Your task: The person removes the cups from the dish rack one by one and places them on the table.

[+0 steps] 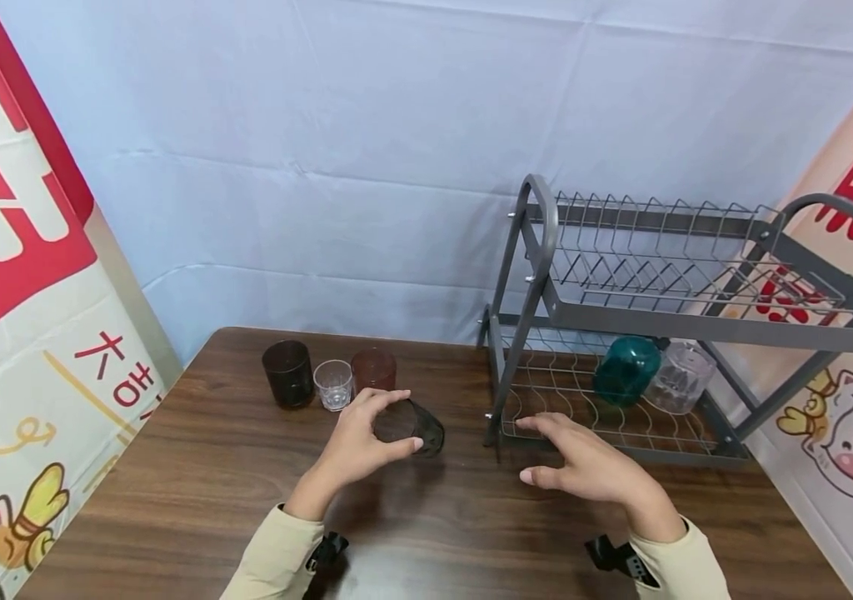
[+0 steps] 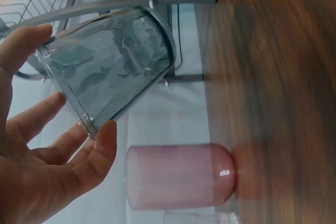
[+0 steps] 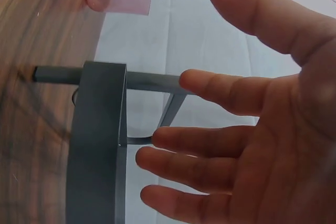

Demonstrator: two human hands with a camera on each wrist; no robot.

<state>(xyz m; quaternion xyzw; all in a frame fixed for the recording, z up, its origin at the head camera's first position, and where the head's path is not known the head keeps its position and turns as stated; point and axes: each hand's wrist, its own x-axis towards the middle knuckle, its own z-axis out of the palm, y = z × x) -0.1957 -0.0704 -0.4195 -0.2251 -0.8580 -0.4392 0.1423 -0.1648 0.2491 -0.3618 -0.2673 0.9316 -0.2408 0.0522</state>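
Observation:
My left hand [image 1: 357,442] grips a grey see-through glass [image 1: 431,430] by its rim, thumb on one side and fingers on the other. In the left wrist view the glass [image 2: 110,64] is tilted, its thick base raised off the tabletop and pointing towards the rack. My right hand [image 1: 595,462] hovers by the front left of the grey dish rack [image 1: 696,323], holding nothing. Its fingers [image 3: 210,142] are spread and nearly straight in the right wrist view, with the thumb held apart.
Behind the left hand stand a black glass [image 1: 287,375], a small clear glass [image 1: 333,385] and a reddish glass [image 1: 374,367]. A teal glass [image 1: 625,371] and a clear glass [image 1: 681,379] lie on the rack's lower wire shelf. The rack's upper tier overhangs them.

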